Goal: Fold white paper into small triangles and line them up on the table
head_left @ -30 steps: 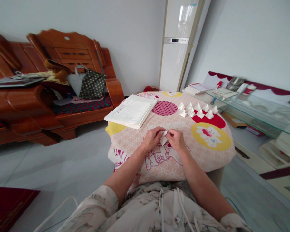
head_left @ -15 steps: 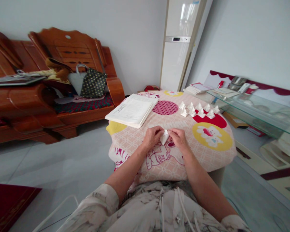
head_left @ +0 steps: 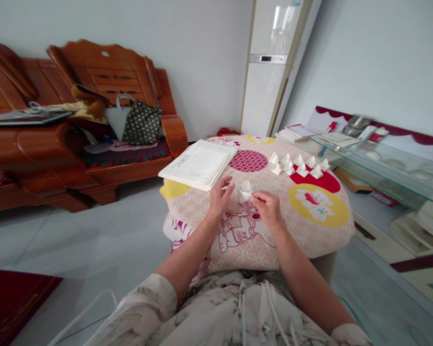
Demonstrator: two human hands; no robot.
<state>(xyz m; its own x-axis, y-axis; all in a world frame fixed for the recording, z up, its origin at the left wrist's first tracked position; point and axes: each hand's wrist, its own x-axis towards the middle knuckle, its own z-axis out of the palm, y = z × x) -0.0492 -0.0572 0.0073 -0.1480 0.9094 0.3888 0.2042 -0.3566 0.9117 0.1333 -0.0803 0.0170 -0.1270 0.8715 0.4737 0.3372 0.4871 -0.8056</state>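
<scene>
White paper folded into a small open shape, the folded paper (head_left: 245, 192), is between the two hands over the near middle of the cloth-covered worktop (head_left: 303, 242); whether it rests there, I cannot tell. The right forearm (head_left: 296, 264) slants far and left, and the right hand (head_left: 269, 207) is turned inward, its thumb and index finger pinched together on the paper's near right corner. The left forearm (head_left: 191, 250) slants far and right; the left hand (head_left: 220, 198) is raised just left of the paper, fingers curled and spread apart. Far right stand folded paper pieces (head_left: 302, 169) in two rows; far left lies a stack of printed sheets (head_left: 198, 163)
</scene>
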